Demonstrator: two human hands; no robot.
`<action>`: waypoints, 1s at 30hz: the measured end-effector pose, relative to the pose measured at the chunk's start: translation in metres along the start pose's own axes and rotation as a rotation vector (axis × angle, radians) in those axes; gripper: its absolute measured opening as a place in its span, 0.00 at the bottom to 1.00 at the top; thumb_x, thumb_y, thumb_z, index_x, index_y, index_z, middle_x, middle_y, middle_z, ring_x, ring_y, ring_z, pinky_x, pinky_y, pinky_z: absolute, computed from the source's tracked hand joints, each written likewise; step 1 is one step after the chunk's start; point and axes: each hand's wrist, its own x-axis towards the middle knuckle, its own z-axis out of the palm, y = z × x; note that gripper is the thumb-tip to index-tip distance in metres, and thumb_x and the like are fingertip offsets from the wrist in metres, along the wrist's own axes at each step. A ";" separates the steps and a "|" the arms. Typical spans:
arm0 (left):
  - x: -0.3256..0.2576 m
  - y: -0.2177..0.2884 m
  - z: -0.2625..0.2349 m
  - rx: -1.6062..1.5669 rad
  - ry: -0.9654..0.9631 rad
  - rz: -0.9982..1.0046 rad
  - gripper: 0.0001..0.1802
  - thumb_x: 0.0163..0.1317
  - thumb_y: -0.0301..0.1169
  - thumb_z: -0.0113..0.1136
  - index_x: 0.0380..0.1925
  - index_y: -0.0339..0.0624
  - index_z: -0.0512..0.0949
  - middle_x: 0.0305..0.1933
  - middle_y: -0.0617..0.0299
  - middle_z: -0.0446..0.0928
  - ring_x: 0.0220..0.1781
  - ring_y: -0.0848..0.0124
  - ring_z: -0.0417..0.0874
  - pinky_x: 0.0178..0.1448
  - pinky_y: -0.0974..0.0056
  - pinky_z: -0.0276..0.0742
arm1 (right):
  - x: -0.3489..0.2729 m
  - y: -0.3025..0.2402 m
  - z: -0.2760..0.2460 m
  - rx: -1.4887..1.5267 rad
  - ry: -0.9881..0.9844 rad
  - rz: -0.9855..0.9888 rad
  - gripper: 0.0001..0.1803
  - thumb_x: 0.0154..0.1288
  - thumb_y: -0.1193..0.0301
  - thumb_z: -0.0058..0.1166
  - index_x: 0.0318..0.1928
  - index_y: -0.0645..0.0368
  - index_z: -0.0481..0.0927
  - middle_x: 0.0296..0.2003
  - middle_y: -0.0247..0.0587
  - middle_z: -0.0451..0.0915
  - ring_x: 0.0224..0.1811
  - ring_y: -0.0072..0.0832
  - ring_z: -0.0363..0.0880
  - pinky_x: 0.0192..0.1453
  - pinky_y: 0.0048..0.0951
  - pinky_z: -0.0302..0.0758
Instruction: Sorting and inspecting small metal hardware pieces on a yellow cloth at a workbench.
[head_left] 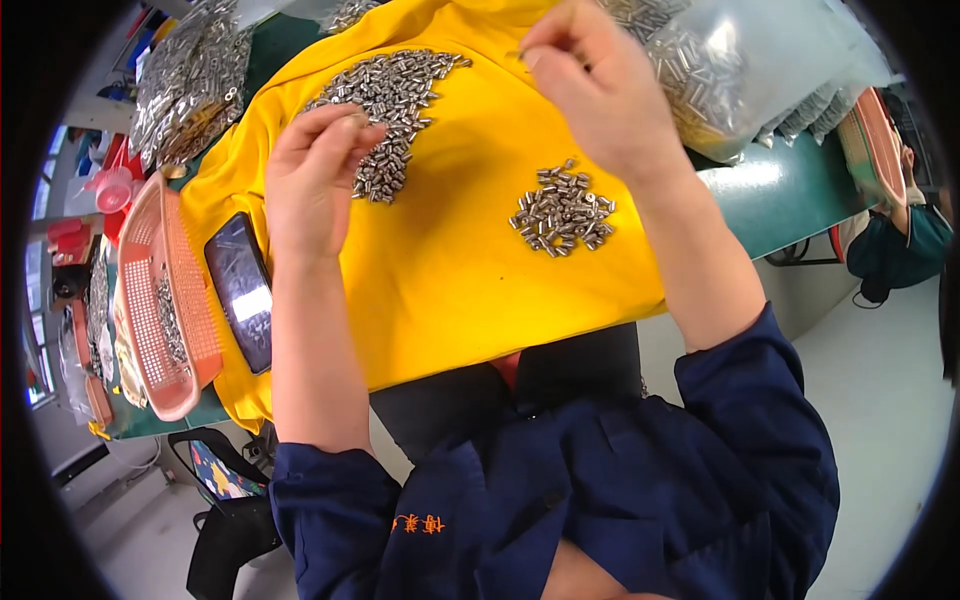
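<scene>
My left hand (312, 175) is held over the near left edge of a large pile of small metal cylinders (385, 100). Its thumb and fingertips are pinched together, and what lies between them is too small to make out. My right hand (600, 95) is raised above the cloth, beyond a smaller pile of the same metal cylinders (562, 212). Its thumb and index finger are closed too, with a tiny dark bit at their tips that I cannot name. Both piles lie on a yellow cloth (450, 290) spread over the table.
A black phone (240, 290) lies left of my left forearm, beside a pink plastic basket (165, 310) with metal parts inside. Clear bags of metal parts stand at the far left (195, 80) and far right (710, 75). The green tabletop (780, 200) shows on the right.
</scene>
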 end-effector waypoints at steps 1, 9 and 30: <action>0.000 -0.002 0.005 0.002 -0.012 -0.010 0.05 0.52 0.20 0.53 0.31 0.35 0.74 0.30 0.59 0.76 0.33 0.72 0.78 0.41 0.71 0.74 | 0.001 -0.003 -0.004 0.108 0.046 0.070 0.02 0.56 0.75 0.43 0.31 0.60 0.67 0.22 0.34 0.69 0.22 0.22 0.65 0.27 0.19 0.64; -0.017 -0.018 0.039 0.852 -0.228 0.041 0.10 0.52 0.19 0.51 0.35 0.36 0.75 0.31 0.61 0.76 0.33 0.75 0.77 0.39 0.74 0.70 | 0.001 0.007 0.002 -0.057 0.093 -0.170 0.04 0.54 0.74 0.45 0.29 0.61 0.67 0.20 0.40 0.69 0.21 0.26 0.66 0.26 0.24 0.65; -0.011 -0.017 0.052 -0.335 -0.162 -0.251 0.08 0.55 0.22 0.52 0.36 0.38 0.73 0.36 0.58 0.75 0.37 0.70 0.77 0.43 0.66 0.76 | -0.007 0.000 0.006 0.065 -0.206 -0.047 0.03 0.53 0.76 0.43 0.30 0.61 0.68 0.26 0.29 0.68 0.31 0.15 0.66 0.33 0.16 0.64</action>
